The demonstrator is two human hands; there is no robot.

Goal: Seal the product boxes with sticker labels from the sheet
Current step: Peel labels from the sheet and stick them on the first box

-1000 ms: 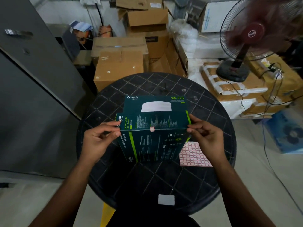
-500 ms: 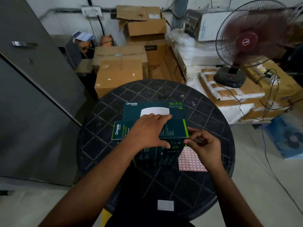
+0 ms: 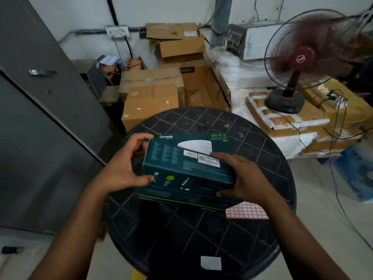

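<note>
A dark green product box (image 3: pixel 181 164) is held tilted above the round black table (image 3: pixel 201 235), its label side facing up. My left hand (image 3: pixel 125 168) grips its left end and my right hand (image 3: pixel 240 176) clasps its right front corner. Behind it lies a second green box (image 3: pixel 201 138) printed Omada and Wi-Fi 5, mostly hidden. The pink sticker sheet (image 3: pixel 247 211) lies flat on the table below my right wrist, partly covered.
A white patch (image 3: pixel 211 262) sits near the table's front edge. Cardboard cartons (image 3: pixel 151 100) stack behind the table. A running red fan (image 3: pixel 302 57) stands on wrapped parcels at the right, cables trailing down. A grey metal cabinet (image 3: pixel 40 118) fills the left.
The box has been turned over and tipped, so a different face now shows. My left hand moved from the box top to its left end; my right hand took the right corner.
</note>
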